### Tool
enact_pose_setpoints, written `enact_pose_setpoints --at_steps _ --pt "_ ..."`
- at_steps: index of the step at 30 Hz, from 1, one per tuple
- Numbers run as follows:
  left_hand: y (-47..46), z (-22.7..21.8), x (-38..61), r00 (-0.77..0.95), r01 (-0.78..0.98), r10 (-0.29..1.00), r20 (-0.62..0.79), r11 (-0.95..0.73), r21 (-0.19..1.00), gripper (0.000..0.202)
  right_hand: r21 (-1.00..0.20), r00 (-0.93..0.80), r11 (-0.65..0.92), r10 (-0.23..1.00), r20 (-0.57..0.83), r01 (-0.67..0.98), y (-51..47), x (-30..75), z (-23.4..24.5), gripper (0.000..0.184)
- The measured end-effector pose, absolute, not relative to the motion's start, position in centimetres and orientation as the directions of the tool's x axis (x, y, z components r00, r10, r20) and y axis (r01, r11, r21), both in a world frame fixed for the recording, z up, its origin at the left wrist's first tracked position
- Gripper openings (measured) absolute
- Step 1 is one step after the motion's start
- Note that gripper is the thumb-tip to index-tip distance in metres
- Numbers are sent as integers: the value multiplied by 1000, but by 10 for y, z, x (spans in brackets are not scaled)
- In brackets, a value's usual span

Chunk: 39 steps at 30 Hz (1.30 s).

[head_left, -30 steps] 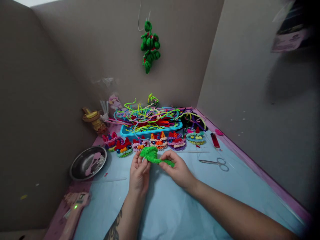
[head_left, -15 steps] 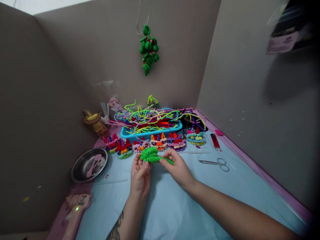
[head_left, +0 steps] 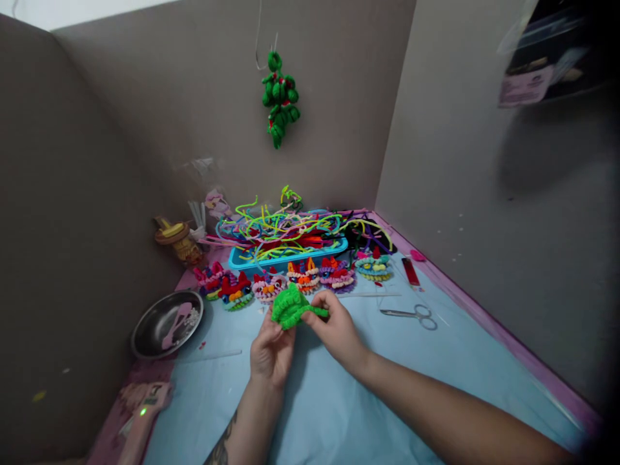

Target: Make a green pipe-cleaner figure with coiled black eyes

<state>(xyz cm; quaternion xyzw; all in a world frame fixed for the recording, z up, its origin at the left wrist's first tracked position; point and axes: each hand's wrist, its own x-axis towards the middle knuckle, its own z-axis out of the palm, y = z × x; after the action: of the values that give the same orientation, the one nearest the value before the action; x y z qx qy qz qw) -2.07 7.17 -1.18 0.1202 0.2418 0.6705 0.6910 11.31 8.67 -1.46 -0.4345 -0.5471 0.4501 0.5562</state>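
A bright green pipe-cleaner coil is held between both hands above the light blue table cover. My left hand pinches its left lower side. My right hand grips the loose green end sticking out to the right. Just behind the hands stands a row of several small colourful pipe-cleaner figures.
A blue tray heaped with coloured pipe cleaners sits at the back. Scissors and a red lighter lie to the right. A metal bowl and a glue gun are at the left. A green ornament hangs on the wall.
The free green end has grown shorter as my right hand drew closer to the coil. The coil has turned and risen slightly. The view shifted a little.
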Motion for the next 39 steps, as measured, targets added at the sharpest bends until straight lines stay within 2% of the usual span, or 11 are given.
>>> enact_pose_setpoints --at_steps 5,8,11,15,20,24,29,32,36,39 --pt "71 -11 -23 68 -914 974 -218 148 378 26 -971 -67 162 982 176 -175 88 114 -17 22" --pt "71 -8 -21 82 -905 961 -264 183 384 32 -968 -96 164 978 184 -189 89 116 -20 20" --pt "71 -5 -17 60 -890 949 -310 192 414 33 -974 -110 171 976 188 -146 90 120 -20 20" --pt "70 -4 -14 24 -877 932 -361 193 440 27 -971 -100 238 966 237 3 89 125 -17 17" --pt "70 -10 -16 19 -852 949 -315 180 492 24 -927 -134 360 929 346 106 87 131 -13 14" --pt "70 -13 -19 97 -834 962 -255 218 506 26 -936 -174 342 930 325 79 88 134 -12 16" --pt "68 -14 -20 153 -826 966 -208 241 509 31 -970 -228 221 944 239 -102 95 135 -13 17" --pt "67 -13 -20 166 -828 965 -204 249 503 32 -960 -273 57 953 135 -275 98 133 -15 21" --pt "68 -14 -21 190 -818 960 -204 270 507 28 -818 -414 -281 909 -59 -502 98 131 -16 26" --pt "69 -17 -21 197 -816 955 -222 285 502 24 -709 -477 -419 869 -132 -567 99 132 -16 25"
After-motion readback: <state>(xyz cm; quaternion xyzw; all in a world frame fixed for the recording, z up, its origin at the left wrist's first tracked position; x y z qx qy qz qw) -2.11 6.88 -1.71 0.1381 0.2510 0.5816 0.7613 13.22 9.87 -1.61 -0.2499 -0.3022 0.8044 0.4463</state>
